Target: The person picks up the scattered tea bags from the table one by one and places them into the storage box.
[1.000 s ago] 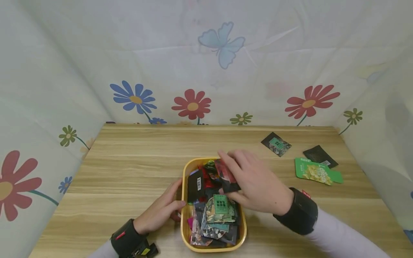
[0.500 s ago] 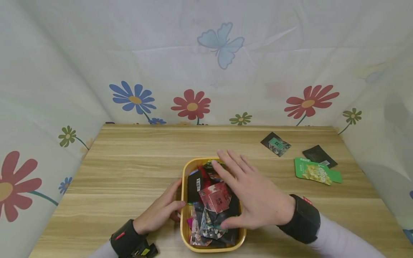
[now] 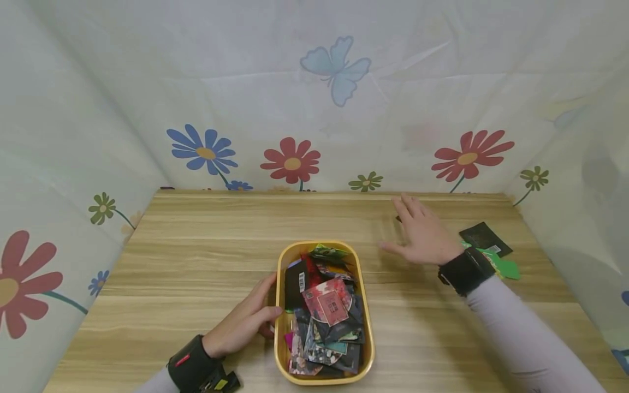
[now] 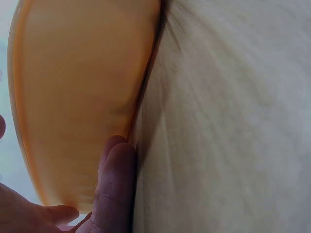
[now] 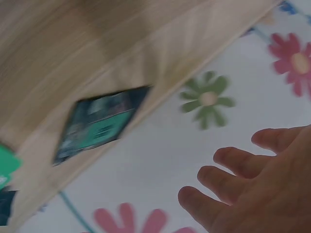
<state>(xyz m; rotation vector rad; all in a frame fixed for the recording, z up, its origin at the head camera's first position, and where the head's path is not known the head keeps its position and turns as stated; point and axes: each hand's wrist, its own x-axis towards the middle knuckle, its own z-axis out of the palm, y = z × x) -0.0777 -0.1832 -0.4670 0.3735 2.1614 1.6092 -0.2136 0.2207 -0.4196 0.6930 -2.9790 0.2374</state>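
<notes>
A yellow plastic basket (image 3: 369, 355) full of small sachets stands at the front middle of the table. My left hand (image 3: 245, 322) rests against its left side, the thumb at the rim; in the left wrist view its extended fingers (image 4: 114, 189) lie low along the outer wall. A red-labelled sachet (image 3: 330, 305) lies on top of the pile. Fingers spread and holding nothing, my right hand (image 3: 425, 232) hovers over the back right of the table. It nearly hides a dark sachet with a green label (image 5: 102, 124), which shows whole in the right wrist view.
Right of that hand lie a black sachet (image 3: 486, 239) and a green packet (image 3: 506, 268), partly hidden by the wristband. The wooden table (image 3: 211, 240) meets a flower-printed white cloth (image 3: 393, 120) at its back and sides.
My right hand has let the red-labelled sachet go onto the pile in the basket, then moved right and back across the table. The left hand has stayed at the basket.
</notes>
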